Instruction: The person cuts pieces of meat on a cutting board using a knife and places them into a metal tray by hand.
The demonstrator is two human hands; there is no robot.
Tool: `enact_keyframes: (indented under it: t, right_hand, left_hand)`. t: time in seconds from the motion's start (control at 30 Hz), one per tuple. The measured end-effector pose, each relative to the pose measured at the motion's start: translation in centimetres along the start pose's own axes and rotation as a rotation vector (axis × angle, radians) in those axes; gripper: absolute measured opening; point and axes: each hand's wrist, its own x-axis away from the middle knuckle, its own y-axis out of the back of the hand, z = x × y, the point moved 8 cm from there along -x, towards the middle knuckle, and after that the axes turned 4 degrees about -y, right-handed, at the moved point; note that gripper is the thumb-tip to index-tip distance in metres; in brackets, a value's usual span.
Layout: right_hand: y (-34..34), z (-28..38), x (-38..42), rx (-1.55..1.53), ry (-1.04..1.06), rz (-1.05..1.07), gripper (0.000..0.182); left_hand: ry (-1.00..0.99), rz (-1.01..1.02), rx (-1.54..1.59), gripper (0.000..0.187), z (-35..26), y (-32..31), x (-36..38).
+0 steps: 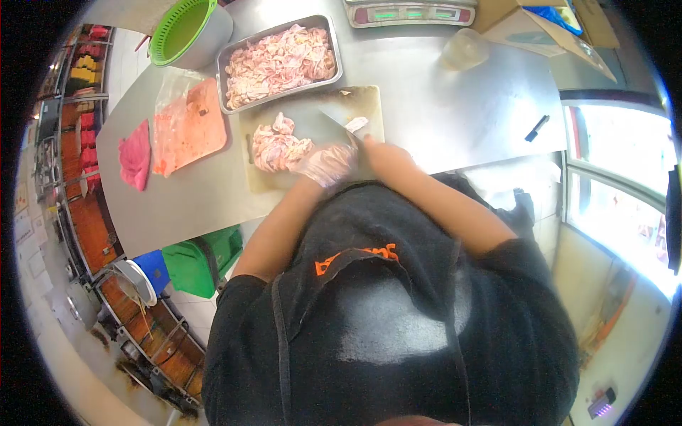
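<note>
My right hand (387, 157) is closed around the handle of a knife (339, 123), whose blade points away to the upper left over the cutting board (264, 183). A clear plastic glove covers my left hand (325, 165). It lies close to the knife, at the right edge of a pile of raw meat pieces (277, 147); motion blur hides how its fingers are set. One small pale meat piece (356, 124) sits beside the blade on the board.
Behind the board stands a metal tray (224, 85) filled with raw meat. To the left lie an orange-pink tray in plastic (192, 128) and a pink cloth (135, 156). A green-rimmed bucket (213, 35), a scale (412, 14), a container (465, 50) and a marker (538, 128) are around.
</note>
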Motion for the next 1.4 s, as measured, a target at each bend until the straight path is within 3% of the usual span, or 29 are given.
enact_keyframes:
  t: [0.03,0.2,0.27,0.37,0.43,0.47,0.53,0.63,0.77,0.83,0.87,1.03,1.27,1.4]
  right_hand:
    - [-0.4,0.0,-0.8,-0.005,0.001,-0.002,0.031]
    - [1.8,0.6,-0.3,-0.068,0.006,-0.034,0.024]
    - [2.6,-0.1,1.0,-0.105,-0.061,-0.031,0.023]
    - [2.9,-1.0,2.1,-0.114,-0.113,-0.037,0.023]
    - [2.7,-1.2,2.7,-0.091,-0.106,-0.051,0.022]
    - [1.9,-0.8,3.0,-0.054,-0.037,-0.021,0.021]
    - [1.2,-0.4,3.5,-0.022,0.027,0.012,0.02]
    - [0.9,-0.6,3.9,0.001,-0.007,0.015,0.018]
    - [1.5,-1.1,3.8,0.028,-0.025,-0.049,0.021]
    - [1.4,-0.9,3.8,0.051,-0.016,-0.039,0.022]
    - [1.3,-0.9,4.0,0.048,-0.006,-0.025,0.022]
    - [0.2,-1.2,3.6,0.047,-0.032,0.008,0.022]
    - [0.1,0.0,2.0,0.017,0.057,-0.047,0.023]
    - [-0.2,2.5,-1.8,0.023,0.176,-0.078,0.025]
  left_hand:
    - [0.0,0.003,-0.005,0.034,-0.3,-0.4,0.4]
    - [-0.28,-0.391,0.13,0.019,-2.3,-1.6,3.0]
    - [-0.099,-0.448,0.365,0.018,0.2,0.9,3.5]
    - [-0.019,-0.39,0.098,0.032,2.7,1.2,2.3]
    - [0.558,-0.149,0.895,0.035,5.4,0.5,3.2]
    - [0.558,-0.152,0.896,0.035,5.9,-0.6,2.8]
    - [0.388,-0.261,0.508,0.038,6.1,-0.9,1.9]
    - [0.472,-0.258,0.411,0.042,5.8,-0.5,3.3]
    - [0.408,-0.17,0.287,0.042,4.7,0.0,2.9]
    - [0.626,-0.201,0.486,0.036,5.7,0.0,3.2]
    - [0.63,-0.204,0.488,0.036,6.1,-0.7,2.9]
    - [0.307,-0.265,0.17,0.028,4.2,-0.7,0.7]
    - [0.194,-0.104,0.093,0.028,3.3,-1.1,0.3]
    - [0.092,-0.228,0.078,0.024,3.0,-1.7,0.3]
